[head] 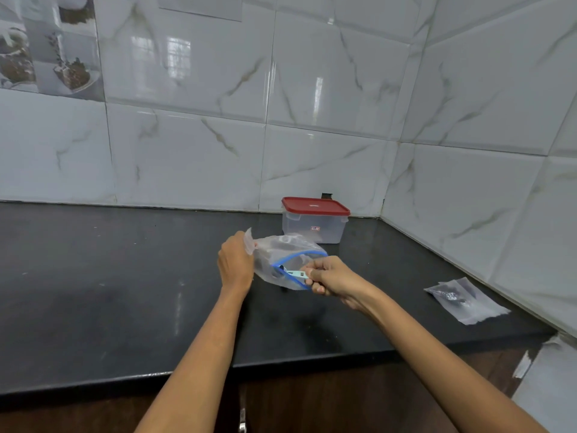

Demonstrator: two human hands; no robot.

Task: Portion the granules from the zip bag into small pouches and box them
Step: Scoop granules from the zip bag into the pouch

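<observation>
A clear zip bag [278, 254] with a blue zip rim hangs just above the black counter [125, 292], its mouth open toward my right hand. My left hand [234, 264] grips the bag's closed far corner. My right hand [331, 276] pinches a pale blue scoop handle [296, 274] that reaches into the bag's mouth. Dark granules show faintly inside the bag. A clear box with a red lid [315, 221] stands shut behind the bag, near the wall corner. Small clear pouches [465, 300] lie flat at the right of the counter.
Tiled walls close the counter at the back and on the right, meeting in a corner behind the box. The counter's front edge runs below my forearms, with dark wooden cabinet fronts [312, 398] underneath.
</observation>
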